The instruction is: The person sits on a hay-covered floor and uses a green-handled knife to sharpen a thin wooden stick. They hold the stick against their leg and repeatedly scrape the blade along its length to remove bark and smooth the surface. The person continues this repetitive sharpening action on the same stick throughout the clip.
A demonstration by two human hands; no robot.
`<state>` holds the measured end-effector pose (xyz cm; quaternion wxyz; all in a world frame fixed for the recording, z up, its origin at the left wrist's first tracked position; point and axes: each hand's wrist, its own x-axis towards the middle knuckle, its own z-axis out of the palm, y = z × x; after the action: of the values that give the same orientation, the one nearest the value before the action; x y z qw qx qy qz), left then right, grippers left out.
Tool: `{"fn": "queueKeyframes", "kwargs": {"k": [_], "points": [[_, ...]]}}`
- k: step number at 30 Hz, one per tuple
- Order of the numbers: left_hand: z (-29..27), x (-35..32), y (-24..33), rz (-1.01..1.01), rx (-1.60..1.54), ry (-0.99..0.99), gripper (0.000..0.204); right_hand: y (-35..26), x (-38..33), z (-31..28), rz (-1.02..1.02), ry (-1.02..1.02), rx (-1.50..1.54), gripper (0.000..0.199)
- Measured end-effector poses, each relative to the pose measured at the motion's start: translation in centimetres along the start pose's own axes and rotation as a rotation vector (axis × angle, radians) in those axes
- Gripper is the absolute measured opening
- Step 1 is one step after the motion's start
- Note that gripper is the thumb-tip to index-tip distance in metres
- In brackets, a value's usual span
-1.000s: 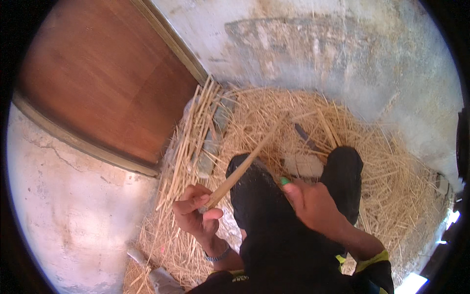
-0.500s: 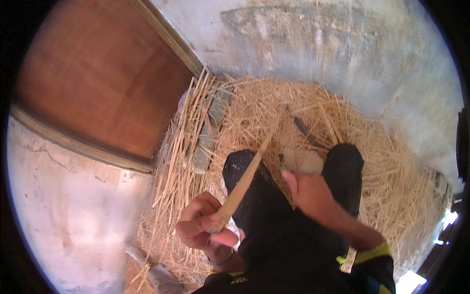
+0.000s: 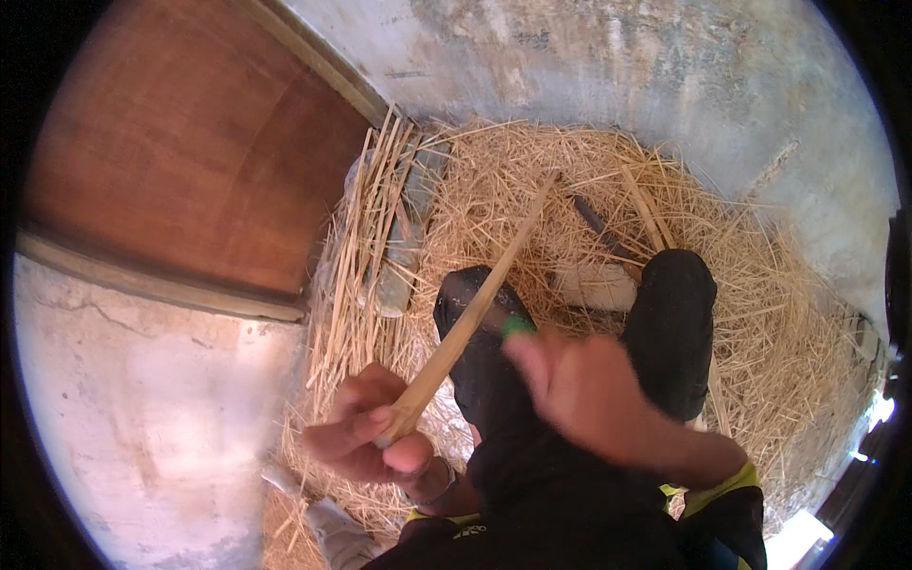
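Note:
A long, pale bamboo strip [image 3: 475,313] rests across my left knee, its thin far end pointing away over the shavings. The fingers and thumb of my left hand [image 3: 366,427] are closed around its wide near end. My right hand [image 3: 598,389] is blurred by motion and closed on a small knife with a green handle [image 3: 518,325]. Its blade is a faint smear beside the strip, above my left knee; whether the two touch I cannot tell. The rest of the handle is hidden in my fist.
Thin shavings [image 3: 779,332] cover the floor around my legs. A bundle of thin strips [image 3: 356,247] lies at the left by a brown panel [image 3: 190,142]. Beyond my knees are a dark, long tool [image 3: 598,226], a pale block [image 3: 594,287] and a wall [image 3: 617,76].
My right hand and the knife have moved left and nearer the strip. My left hand, still gripping the strip, has shifted slightly left.

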<state>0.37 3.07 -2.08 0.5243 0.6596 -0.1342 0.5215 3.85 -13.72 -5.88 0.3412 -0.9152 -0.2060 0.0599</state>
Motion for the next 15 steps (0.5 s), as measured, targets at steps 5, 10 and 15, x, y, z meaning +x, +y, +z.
{"fn": "queueKeyframes", "kwargs": {"k": [5,10,15], "points": [[-0.1,0.4,-0.1,-0.007,-0.072,-0.001,0.055,0.6,-2.8,1.0,0.023,0.171,0.229,0.04],[0.0,0.6,0.1,-0.03,-0.095,-0.075,0.054,-3.7,-1.9,-3.4,-0.113,-0.095,0.436,0.034],[-1.1,0.8,-0.5,0.013,0.033,-0.145,0.054,-2.2,-1.0,-1.6,-0.107,-0.087,0.148,0.036]]}}
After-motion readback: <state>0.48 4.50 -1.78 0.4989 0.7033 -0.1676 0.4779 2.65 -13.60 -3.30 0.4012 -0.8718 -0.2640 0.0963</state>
